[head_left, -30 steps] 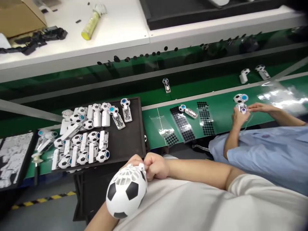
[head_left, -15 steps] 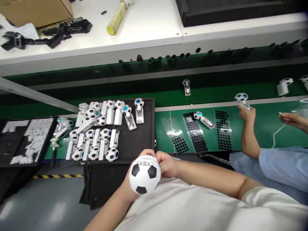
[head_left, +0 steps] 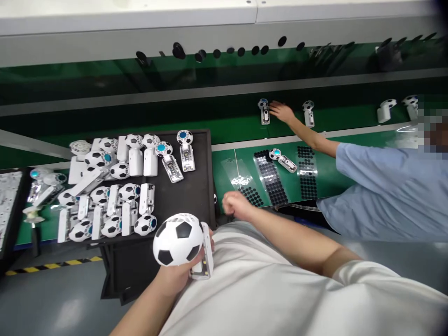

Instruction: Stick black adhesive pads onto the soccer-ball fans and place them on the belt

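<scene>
A white football-patterned device (head_left: 179, 239) with black pentagons and a white casing at its right side is in my left hand (head_left: 175, 279), close to my shirt. The fingers of that hand are wrapped round it and partly hidden behind it. My right hand (head_left: 238, 205) hangs apart from the device, near the table's front edge, with its fingers curled; whether anything small is inside them is hidden. To the left, a black tray (head_left: 182, 200) bears rows of similar football-patterned devices (head_left: 145, 225), some with blue discs.
Sheets of black round stickers (head_left: 271, 179) and another device (head_left: 287, 163) lie on the green table to the right. A co-worker's hand (head_left: 282, 112) reaches beside a device (head_left: 264, 112) at the back. A black-handled tool (head_left: 35, 240) lies left of the tray.
My right hand has come away from the device. The device has tilted, showing its casing, and has moved left. The co-worker's arm has reached left, and another device stands at the back. The view has shifted.
</scene>
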Available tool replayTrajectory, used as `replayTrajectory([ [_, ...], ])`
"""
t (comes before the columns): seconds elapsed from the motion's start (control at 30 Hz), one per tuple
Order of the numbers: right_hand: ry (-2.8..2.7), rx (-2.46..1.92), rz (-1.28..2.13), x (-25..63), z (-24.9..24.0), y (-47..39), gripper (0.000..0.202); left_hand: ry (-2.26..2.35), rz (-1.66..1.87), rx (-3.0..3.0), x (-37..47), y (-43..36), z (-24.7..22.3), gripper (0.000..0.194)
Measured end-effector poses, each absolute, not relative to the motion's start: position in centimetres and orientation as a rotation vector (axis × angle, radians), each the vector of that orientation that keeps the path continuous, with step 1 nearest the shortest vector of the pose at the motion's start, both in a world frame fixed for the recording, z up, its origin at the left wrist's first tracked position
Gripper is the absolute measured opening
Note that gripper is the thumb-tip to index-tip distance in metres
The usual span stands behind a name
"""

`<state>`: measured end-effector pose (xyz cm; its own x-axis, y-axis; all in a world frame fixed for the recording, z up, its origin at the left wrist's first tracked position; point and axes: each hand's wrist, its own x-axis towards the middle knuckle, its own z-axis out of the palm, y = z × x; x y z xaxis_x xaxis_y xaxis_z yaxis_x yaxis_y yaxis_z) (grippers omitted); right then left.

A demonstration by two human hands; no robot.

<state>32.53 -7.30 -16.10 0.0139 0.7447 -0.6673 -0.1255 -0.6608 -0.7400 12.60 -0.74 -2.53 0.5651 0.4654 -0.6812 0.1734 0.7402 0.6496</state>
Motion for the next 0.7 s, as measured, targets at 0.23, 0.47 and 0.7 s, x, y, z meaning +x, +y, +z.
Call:
replayTrajectory([
  [0.23,-1.116,-2.335,1.288,42.7,-24.2,-10.0,0.028,1.248,0.303,0.599,12.7,-0.3,-0.6,0.041],
  [0.47,-1.581,-2.454,1.179,42.0,-26.9,-9.8,0.029,1.287,0.307,0.571,11.4,0.4,-0.8,0.053],
  [0.7,-1.819,-2.482,1.238,42.0,-27.0,-7.7,0.035,1.260,0.293,0.580,10.7,0.9,-1.9,0.054],
])
